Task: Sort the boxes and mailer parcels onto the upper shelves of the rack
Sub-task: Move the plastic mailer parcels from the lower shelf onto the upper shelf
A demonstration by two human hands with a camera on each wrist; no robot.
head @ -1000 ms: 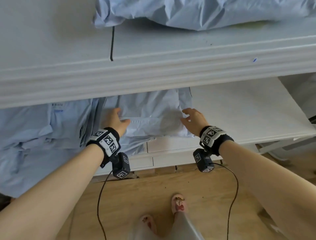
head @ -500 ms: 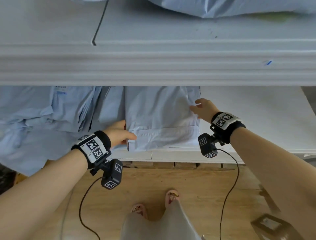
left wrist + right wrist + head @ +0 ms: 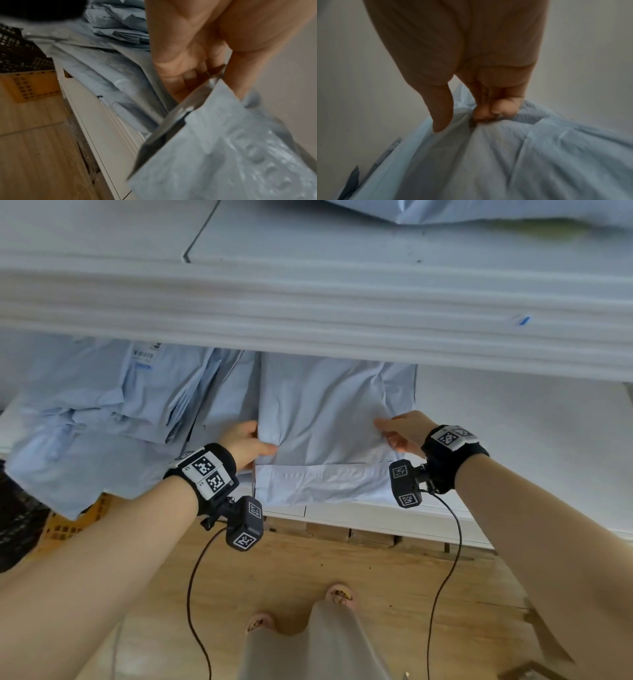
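A: Pinching with both. Left hand (image 3: 245,444) clamped on the mailer's (image 3: 325,419) left edge, thumb on top, fingers tucked beneath. Right hand (image 3: 404,433) nipping a fold of film at the right side between thumb and fingertips (image 3: 494,110).

B: And the mailer itself?

A: Lying flat on the lower shelf (image 3: 513,446), at twelve o'clock from the hands, near flap hanging just over the front edge. Touching, maybe overlapping, the heap of other mailers (image 3: 102,419) at nine o'clock. Upper shelf (image 3: 308,313) overhead at twelve, with another blue parcel (image 3: 479,213) up there already.

B: Handling?

A: Probably light and limp. Thin crinkled plastic, bubble lining showing in the left wrist view, puckering wherever squeezed. Likely to sag in the middle when lifted, and likely slick under the fingers.

B: Best hold?

A: Both side edges, much as now, though a deeper purchase on the right seems wiser than a pinch of loose skin. Contents not visible, so no telling about fragility.

B: Risk?

A: Snagging the neighbouring mailers at nine o'clock, or catching the upper shelf lip on the way up.
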